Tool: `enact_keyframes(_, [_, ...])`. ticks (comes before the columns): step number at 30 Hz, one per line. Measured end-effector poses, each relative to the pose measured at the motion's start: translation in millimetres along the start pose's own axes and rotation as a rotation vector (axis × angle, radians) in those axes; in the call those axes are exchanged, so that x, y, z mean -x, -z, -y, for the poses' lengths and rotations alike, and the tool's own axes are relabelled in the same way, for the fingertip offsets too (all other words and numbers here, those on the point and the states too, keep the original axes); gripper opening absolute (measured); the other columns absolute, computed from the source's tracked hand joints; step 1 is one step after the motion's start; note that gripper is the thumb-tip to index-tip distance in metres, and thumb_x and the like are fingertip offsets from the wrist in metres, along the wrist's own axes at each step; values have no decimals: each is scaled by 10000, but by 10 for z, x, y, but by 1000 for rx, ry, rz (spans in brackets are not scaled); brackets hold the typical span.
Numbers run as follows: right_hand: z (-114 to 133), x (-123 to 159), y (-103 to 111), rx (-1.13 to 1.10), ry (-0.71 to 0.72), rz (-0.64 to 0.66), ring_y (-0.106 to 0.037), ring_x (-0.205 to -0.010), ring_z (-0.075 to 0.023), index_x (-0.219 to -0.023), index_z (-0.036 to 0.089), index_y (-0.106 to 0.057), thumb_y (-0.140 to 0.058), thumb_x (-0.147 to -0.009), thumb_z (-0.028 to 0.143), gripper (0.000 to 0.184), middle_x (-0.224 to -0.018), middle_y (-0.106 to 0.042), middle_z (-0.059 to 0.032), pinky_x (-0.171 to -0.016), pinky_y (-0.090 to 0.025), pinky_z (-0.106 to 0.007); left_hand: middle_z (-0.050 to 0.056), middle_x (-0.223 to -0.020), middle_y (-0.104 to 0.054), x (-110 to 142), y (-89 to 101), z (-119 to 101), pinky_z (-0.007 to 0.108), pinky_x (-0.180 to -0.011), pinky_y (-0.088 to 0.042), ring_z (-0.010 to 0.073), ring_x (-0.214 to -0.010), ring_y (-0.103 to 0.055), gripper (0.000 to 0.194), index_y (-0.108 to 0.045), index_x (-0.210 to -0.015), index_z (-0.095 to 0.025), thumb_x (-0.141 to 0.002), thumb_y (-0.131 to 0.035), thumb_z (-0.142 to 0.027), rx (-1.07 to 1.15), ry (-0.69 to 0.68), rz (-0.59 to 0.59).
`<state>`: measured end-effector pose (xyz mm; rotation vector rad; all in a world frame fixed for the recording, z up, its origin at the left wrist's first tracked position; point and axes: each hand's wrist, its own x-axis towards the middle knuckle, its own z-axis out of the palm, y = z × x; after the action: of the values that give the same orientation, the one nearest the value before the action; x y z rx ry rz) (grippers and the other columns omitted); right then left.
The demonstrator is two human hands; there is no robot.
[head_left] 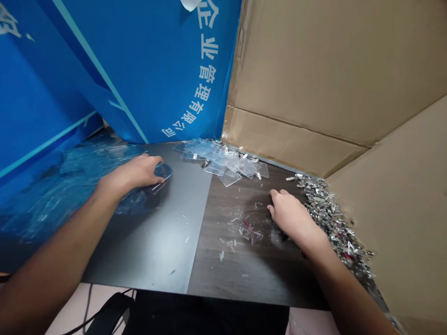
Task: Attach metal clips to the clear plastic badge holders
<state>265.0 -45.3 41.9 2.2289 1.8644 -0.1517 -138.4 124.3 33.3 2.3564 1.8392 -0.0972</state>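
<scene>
Clear plastic badge holder [163, 172] is gripped at the fingertips of your left hand [134, 173], over the grey tabletop panel [153, 246]. It looks light, stiff and slick, so take it by the edges. Hands well apart. Your right hand [288, 216] lies curled on the dark woodgrain panel [237, 274], just beside a heap of metal badge clips [324, 209]; can't tell if it's pinching anything. Loose holders [223, 163] lie piled between.
</scene>
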Motion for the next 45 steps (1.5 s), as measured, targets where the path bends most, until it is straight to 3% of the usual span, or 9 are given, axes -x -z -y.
enact_keyframes(7, [-106,45,20,30,91,88,-793,-1148,-340,-1244,86,-741,-599,-1065,58,230,-1236,-778,-226,-905,-530,-371,278,-1285,-767,11,37,-46,455,-904,-563,484,-1241,-714,699,-774,-1339,-157,-831,-719,-635,-71,2,42])
enact_keyframes(11, [-122,0,-4,14,105,50,-804,-1109,-325,-1144,92,-771,-500,-1011,-63,340,-1166,-810,-216,-875,-520,-363,265,-1176,-803,54,82,-177,451,-865,-564,461,-1136,-753,481,-829,-1145,-137,-847,-688,-487,-153,-18,69])
enact_keyframes(17, [-101,-12,4,-39,81,-27,-809,-1140,-361,-1237,117,-793,-538,-1021,-2,354,-1216,-831,-201,-879,-538,-389,299,-1087,-784,202,166,-399,464,-797,-535,460,-1002,-763,299,-782,-944,-99,-886,-551,-279,-163,76,1])
enact_keyframes(23, [-86,16,-3,-264,124,-171,-813,-1091,-344,-1207,163,-824,-571,-1044,65,317,-1170,-866,-139,-925,-568,-423,161,-993,-714,353,263,-597,422,-804,-474,321,-942,-687,166,-640,-1021,-170,-915,-512,-166,216,-11,-295])
enact_keyframes(25, [-77,18,-4,-341,155,-227,-809,-1054,-328,-1162,180,-831,-582,-1035,75,298,-1142,-869,-118,-931,-574,-432,114,-982,-699,365,201,-727,388,-793,-489,262,-898,-669,224,-605,-1100,-183,-892,-529,-148,427,-92,-303])
enact_keyframes(31, [39,13,-73,-637,350,-426,-770,-925,-249,-1206,221,-797,-558,-1025,107,321,-1071,-824,-88,-858,-586,-400,36,-952,-597,513,-103,-1200,340,-730,-467,188,-806,-557,413,-616,-1273,-166,-864,-598,-222,1149,-209,73])
enact_keyframes(38, [335,50,-244,-1123,503,-424,-769,-880,-194,-1144,239,-830,-622,-1058,206,228,-1051,-797,-60,-863,-652,-389,-3,-991,-478,673,-285,-1436,322,-799,-438,167,-906,-517,797,-568,-1510,-134,-794,-869,-307,1420,-193,312])
enact_keyframes(41, [441,72,-328,-1362,469,-305,-812,-871,-195,-1101,231,-843,-728,-1014,263,148,-1059,-833,-65,-855,-700,-387,-27,-921,-447,664,-356,-1487,322,-775,-426,150,-843,-494,664,-634,-1394,-120,-781,-855,-245,1469,-193,345])
enact_keyframes(45, [516,78,-379,-1574,348,-170,-855,-852,-221,-1018,208,-824,-880,-897,342,190,-984,-864,-79,-841,-736,-391,28,-962,-566,661,-419,-1550,355,-826,-500,172,-875,-567,221,-680,-1049,-148,-879,-763,-262,1577,-222,405])
